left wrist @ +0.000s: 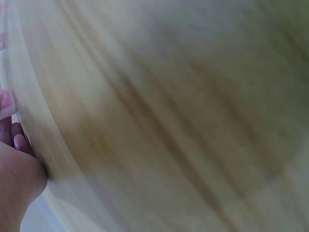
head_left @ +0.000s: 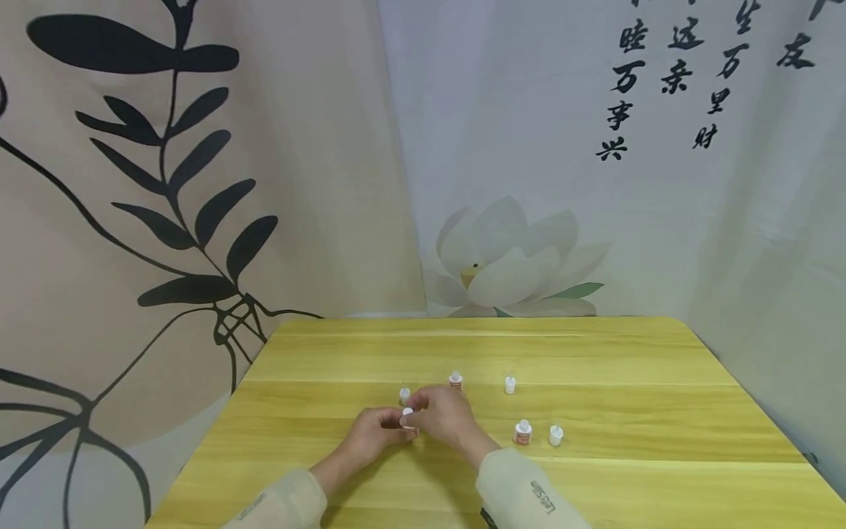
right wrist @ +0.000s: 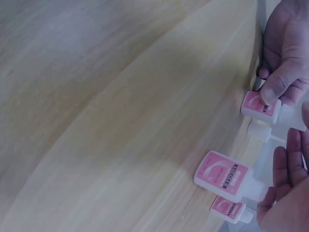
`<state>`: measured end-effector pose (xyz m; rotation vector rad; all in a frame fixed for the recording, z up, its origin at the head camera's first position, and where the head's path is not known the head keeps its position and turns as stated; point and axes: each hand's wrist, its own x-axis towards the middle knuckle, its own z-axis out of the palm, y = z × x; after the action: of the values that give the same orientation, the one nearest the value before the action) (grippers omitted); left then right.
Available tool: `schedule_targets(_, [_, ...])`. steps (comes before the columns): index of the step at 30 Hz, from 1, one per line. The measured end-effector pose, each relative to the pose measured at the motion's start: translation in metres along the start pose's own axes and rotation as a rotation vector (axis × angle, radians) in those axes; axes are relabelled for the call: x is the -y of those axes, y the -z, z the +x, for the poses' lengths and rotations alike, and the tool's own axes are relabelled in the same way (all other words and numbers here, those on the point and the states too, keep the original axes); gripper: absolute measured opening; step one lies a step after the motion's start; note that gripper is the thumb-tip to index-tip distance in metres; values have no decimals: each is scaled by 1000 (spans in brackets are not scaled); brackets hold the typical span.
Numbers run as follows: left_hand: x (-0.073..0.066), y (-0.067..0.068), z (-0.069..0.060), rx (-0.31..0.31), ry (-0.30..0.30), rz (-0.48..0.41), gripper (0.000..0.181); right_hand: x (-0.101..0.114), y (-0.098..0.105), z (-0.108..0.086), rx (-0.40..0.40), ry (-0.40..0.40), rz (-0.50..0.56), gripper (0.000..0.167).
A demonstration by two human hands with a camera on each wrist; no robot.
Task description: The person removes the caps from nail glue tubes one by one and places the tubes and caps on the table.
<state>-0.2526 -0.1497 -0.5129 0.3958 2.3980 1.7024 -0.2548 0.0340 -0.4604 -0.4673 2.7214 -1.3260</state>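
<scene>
My left hand (head_left: 370, 438) grips a small white bottle (right wrist: 258, 106) with a pink label, its thumb lying across the label in the right wrist view. My right hand (head_left: 446, 415) has its fingertips at the white top of this same bottle, pinching it from above. In the left wrist view only part of the left hand (left wrist: 19, 174) shows at the edge, next to a pink-labelled bottle. Just behind the hands stands a white cap (head_left: 405, 395) with a thin stem pointing up. Another bottle (head_left: 455, 380) stands behind the right hand, partly hidden by it.
To the right on the wooden table (head_left: 628, 397) stand a third bottle (head_left: 523, 433) and a white cap (head_left: 556, 436) beside it. Farther back is another white cap (head_left: 510, 386). A printed curtain (head_left: 317, 162) hangs behind the table's far edge.
</scene>
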Motion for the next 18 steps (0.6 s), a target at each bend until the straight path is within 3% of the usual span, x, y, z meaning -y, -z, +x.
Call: schedule_targets(18, [4, 2, 1, 28, 40, -21, 22, -5, -1, -1, 16, -4, 82, 16])
